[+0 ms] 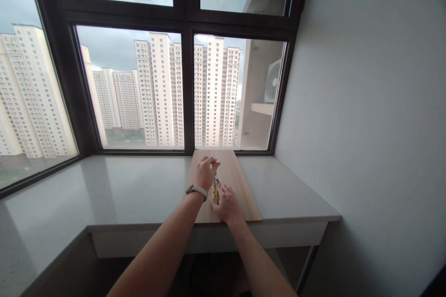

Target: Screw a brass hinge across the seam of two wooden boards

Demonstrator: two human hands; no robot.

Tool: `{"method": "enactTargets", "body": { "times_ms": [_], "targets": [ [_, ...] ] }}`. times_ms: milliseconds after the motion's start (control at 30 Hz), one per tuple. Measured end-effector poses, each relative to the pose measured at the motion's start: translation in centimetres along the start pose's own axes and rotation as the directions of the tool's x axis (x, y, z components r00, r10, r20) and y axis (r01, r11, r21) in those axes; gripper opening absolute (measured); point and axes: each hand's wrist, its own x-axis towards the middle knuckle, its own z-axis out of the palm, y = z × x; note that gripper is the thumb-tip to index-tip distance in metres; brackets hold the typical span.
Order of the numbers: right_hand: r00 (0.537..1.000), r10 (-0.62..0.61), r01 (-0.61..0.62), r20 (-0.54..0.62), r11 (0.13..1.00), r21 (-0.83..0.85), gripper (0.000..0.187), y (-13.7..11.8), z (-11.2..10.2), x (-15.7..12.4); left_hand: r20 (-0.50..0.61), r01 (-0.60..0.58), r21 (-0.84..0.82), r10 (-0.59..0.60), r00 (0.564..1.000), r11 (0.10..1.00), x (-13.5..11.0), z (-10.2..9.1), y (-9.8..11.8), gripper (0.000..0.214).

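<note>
head view, lower centre: my left hand (205, 172) pinches something indistinct, and the yellowish piece (215, 194) could skid if my right hand (228, 204), clasping it, slackens.

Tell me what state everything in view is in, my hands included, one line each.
Left hand: raised above the board, fingertips pinched; anything in them too small to tell.
Right hand: low, touching the yellow piece.
Yellow piece: on the board, partly hidden.
Wooden board: lying flat.
Wristband: worn on the left wrist.
Window: appears shut.
Outdoor fan unit: mounted outside; running or not, unclear.
</note>
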Motion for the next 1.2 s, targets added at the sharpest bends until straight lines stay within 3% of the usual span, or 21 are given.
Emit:
{"method": "enactTargets", "body": {
  "times_ms": [267,533,667,1033,1200],
  "targets": [
    [1.0,0.01,-0.01,0.011,1.0,0.003,0.046,-0.05,-0.12,0.04,-0.008,0.063,0.027,-0.063,0.998,0.998,0.09,0.01,-0.11,0.006],
    [1.0,0.004,-0.004,-0.005,1.0,0.003,0.043,-0.06,-0.01,0.02,0.016,0.006,-0.053,-0.005,1.0,0.999,-0.12,0.19,-0.53,0.012],
    [1.0,0.007,-0.007,-0.004,1.0,-0.004,0.043,-0.07,-0.09,0.0,-0.002,-0.014,-0.026,0.014,1.0,1.0,-0.29,0.33,-0.44,0.005],
    [1.0,-0.002,0.002,-0.001,1.0,0.003,0.045,0.09,0.08,0.02,-0.053,0.033,0.043,-0.031,0.998,0.999,-0.32,0.57,-0.25,0.006],
    [1.0,0.004,-0.004,0.003,1.0,0.004,0.045,0.13,0.12,0.07,-0.005,0.007,-0.016,-0.007,1.0,1.0,-0.4,0.82,-0.23,0.011]
  ]
}}
